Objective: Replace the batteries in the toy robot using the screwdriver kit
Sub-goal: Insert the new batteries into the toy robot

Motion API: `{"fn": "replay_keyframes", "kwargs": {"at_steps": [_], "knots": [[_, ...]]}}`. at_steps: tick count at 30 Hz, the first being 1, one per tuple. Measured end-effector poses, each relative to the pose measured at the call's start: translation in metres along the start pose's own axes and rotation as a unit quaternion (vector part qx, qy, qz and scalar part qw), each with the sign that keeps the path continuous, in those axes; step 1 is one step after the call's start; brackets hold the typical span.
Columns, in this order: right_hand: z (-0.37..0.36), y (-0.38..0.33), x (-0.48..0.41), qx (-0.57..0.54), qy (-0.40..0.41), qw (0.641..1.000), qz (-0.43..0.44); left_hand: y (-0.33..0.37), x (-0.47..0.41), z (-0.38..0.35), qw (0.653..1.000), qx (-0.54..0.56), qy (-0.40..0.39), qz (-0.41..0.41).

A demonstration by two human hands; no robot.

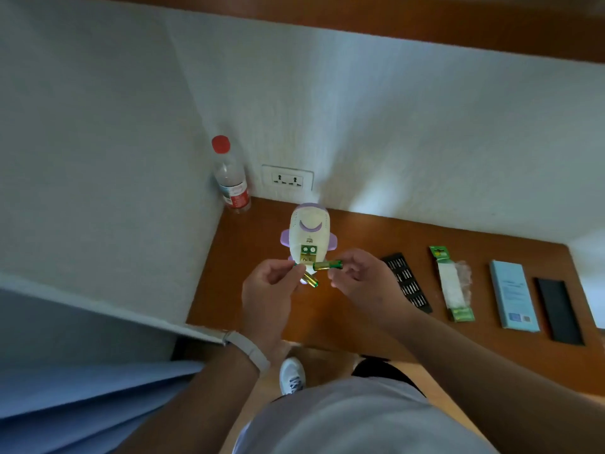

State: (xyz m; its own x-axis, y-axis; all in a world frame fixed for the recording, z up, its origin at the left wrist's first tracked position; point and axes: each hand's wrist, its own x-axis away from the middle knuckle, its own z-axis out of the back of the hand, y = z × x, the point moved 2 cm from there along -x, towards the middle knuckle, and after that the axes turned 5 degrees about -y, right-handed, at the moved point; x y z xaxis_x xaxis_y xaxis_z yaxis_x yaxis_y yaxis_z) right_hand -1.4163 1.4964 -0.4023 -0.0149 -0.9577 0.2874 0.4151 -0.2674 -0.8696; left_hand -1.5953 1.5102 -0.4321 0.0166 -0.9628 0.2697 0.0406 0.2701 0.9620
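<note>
The white and purple toy robot (309,229) lies on its front on the brown table (262,244), its battery compartment (308,253) uncovered and facing up. My right hand (360,276) pinches a green and gold battery (327,265) held sideways just below the compartment. My left hand (271,286) grips a second battery (310,280) that points down and to the right, and something small and green shows at its fingertips. Both hands hover right in front of the toy's lower end.
A black tray of screwdriver bits (406,281) lies to the right of my hands, then a torn green battery pack (453,283), a light blue box (514,294) and a black lid (559,311). A red-capped bottle (230,178) stands in the corner beside a wall socket (287,180).
</note>
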Motion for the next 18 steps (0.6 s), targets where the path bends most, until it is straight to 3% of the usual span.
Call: {"fn": "replay_keyframes", "kwargs": {"at_steps": [5,18], "knots": [[0.005,0.006,-0.002,0.003,0.024,1.0,0.014,-0.001,-0.009,-0.005,0.999,-0.029,-0.013,-0.014],[0.001,0.011,-0.033,0.05,-0.027,0.998,0.013,0.011,-0.025,-0.003,0.98,-0.157,-0.039,-0.114]]}}
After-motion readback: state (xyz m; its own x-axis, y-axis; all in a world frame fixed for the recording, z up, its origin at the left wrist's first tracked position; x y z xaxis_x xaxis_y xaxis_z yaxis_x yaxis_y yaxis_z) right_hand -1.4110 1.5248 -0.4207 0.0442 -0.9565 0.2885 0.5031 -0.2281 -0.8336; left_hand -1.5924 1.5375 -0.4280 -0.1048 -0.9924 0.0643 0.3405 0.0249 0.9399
